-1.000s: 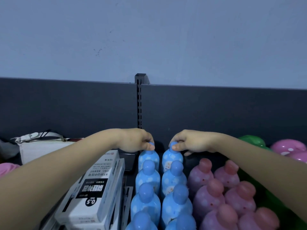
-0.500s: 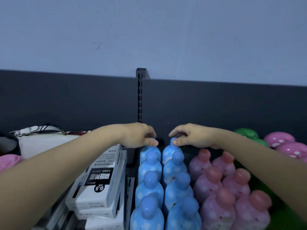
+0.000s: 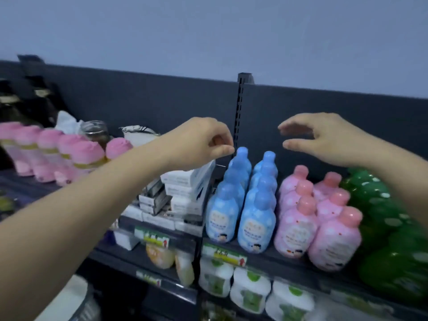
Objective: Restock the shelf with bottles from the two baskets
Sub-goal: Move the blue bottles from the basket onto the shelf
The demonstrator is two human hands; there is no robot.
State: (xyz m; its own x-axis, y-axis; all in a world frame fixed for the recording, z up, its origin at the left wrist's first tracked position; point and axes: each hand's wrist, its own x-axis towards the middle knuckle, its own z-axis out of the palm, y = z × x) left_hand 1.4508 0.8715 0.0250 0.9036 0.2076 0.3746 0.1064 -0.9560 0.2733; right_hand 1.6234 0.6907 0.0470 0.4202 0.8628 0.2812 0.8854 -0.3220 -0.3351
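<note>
Well, nearest me and lowest down, white pouches hang under the lip of the shelf that is being filled. On that shelf the blue bottles stand in two tight files running front to back, the front pair right at the edge, with pink bottles pressed close on their right and green bottles beyond those. The left hand hangs just beside the cap of the rearmost blue bottle in the left file, fingers curled in on themselves with nothing held that I can see. The right hand floats above and to the right of the files, spread and slack, touching nothing. The risk, I'd say, lies in pulling away: a curled knuckle or the heel of the left hand catching that rear cap would tip it forward. Packed as they are, the file could go like dominoes and shove the front bottle off the edge. The leaning stack of white boxes just left of the blue bottles crowds that hand's way out, and a nudge might slide it too. The baskets are nowhere in sight. Farther left stand pink-capped bottles and a glass jar. Behind everything come a slotted post, the dark back panel and the pale wall.
</note>
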